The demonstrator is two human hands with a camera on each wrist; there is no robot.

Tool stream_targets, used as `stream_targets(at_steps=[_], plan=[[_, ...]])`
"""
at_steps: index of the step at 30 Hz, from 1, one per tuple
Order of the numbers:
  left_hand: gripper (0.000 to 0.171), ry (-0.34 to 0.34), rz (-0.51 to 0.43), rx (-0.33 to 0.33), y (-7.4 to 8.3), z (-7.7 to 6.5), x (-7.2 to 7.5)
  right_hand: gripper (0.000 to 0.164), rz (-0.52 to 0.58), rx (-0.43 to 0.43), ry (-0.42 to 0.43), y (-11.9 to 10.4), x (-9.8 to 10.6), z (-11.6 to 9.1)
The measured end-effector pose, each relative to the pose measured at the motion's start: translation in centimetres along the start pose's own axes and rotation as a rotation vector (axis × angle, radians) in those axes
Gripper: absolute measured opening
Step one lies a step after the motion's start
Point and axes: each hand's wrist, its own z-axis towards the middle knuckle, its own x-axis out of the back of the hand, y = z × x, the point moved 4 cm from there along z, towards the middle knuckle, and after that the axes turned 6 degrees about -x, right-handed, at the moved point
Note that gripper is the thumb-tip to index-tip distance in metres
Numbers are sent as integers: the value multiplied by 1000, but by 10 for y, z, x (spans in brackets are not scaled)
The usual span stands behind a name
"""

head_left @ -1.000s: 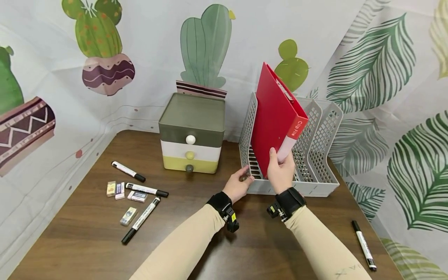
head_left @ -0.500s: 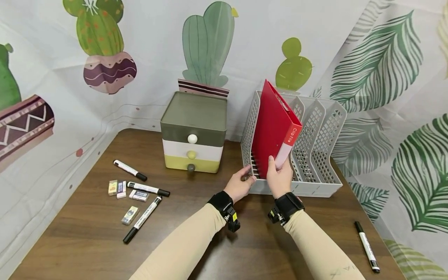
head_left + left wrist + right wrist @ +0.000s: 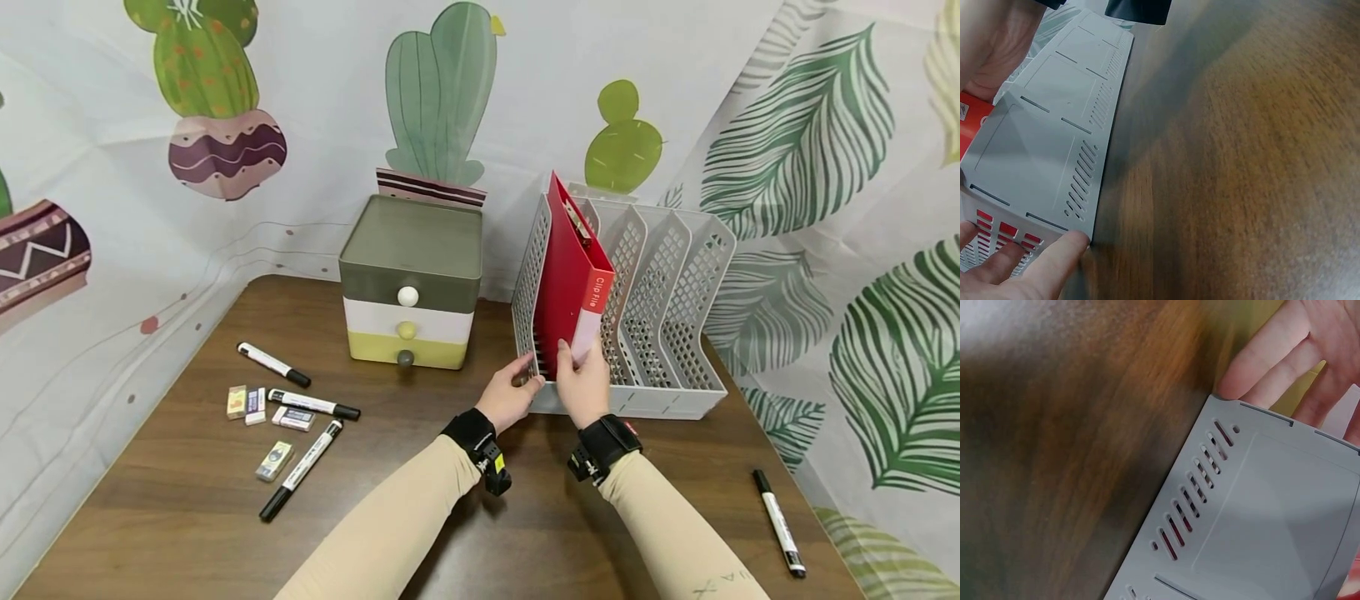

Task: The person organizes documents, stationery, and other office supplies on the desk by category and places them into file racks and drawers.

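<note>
A red clip file [image 3: 562,283] with a pale spine label stands in the leftmost slot of a grey file rack [image 3: 667,403], its top rising above the rack. My right hand [image 3: 584,387] grips the lower spine, thumb on the left face; its other fingers are mostly hidden behind the file. At the rack's front left corner, my left hand [image 3: 510,395] holds the side wall between thumb and fingers. In the left wrist view, the left fingers [image 3: 1054,265] lie against the slotted side, and red shows through the openings.
Left of the rack stands a drawer box [image 3: 411,275] with three round knobs. Several erasers [image 3: 275,461] and three markers [image 3: 302,471] lie on the wooden table [image 3: 187,517] at left. Another marker [image 3: 780,523] lies near the right edge. A patterned cloth [image 3: 315,125] hangs behind.
My right hand has lowered the red clip file into the leftmost slot, moving it left and setting it straighter. The left hand has stayed at the rack's corner.
</note>
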Motion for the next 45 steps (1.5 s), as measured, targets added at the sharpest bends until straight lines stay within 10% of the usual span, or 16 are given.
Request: stream_targets(at_steps=[34,45], plan=[[56,-65,-106,78,0,-9,2,45,78,-89,-1,-5,1,-6],[65,-56,-4,5,9,-28,40,62,229,-50,-63,-36,23,-13]])
